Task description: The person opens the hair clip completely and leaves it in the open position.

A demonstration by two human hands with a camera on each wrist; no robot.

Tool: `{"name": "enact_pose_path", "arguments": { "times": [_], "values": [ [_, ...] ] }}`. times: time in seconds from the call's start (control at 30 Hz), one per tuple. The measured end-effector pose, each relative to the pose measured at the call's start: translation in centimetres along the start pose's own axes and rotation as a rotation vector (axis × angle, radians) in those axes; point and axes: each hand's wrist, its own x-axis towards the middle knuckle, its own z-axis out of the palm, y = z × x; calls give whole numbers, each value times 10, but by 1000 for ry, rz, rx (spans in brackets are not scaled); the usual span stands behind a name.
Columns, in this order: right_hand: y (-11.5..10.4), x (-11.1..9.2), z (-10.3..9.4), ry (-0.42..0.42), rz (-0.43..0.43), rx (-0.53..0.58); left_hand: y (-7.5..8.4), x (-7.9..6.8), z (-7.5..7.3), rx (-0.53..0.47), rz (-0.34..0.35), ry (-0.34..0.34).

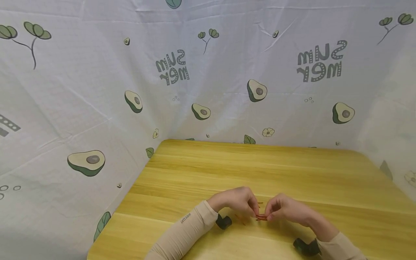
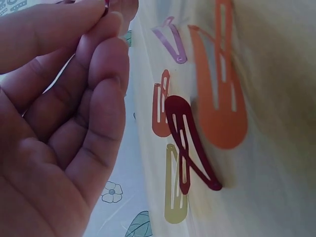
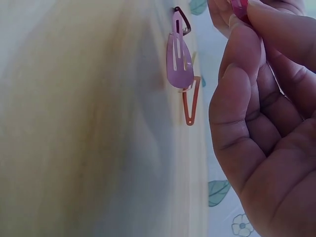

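Observation:
A red snap hair clip (image 3: 240, 7) is pinched between the thumb and fingertips of my right hand (image 1: 289, 209). My left hand (image 1: 238, 200) pinches the other end, the two hands facing each other low over the table. Only slivers of the clip show past the fingers. Several more snap clips lie close by in the left wrist view: a large orange clip (image 2: 224, 126), a dark red clip (image 2: 173, 106), a small orange clip (image 2: 160, 129), a yellow-green clip (image 2: 176, 212) and a lilac clip (image 2: 177, 49).
The wooden table (image 1: 260, 166) extends behind the hands. White cloth (image 1: 227, 72) printed with avocados and leaves hangs at its back and sides. Black wrist devices show under both forearms, one beside the left sleeve (image 1: 185, 231).

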Motion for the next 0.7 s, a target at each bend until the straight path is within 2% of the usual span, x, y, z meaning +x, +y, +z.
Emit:
{"name": "enact_pose_path", "arguments": {
  "times": [0.3,0.7],
  "values": [
    [4,2,3,-38,-15,36,2,1,3,61,-19,-28],
    [5,3,2,-46,12,12,4,3,5,107,-30,-33]
  ]
}}
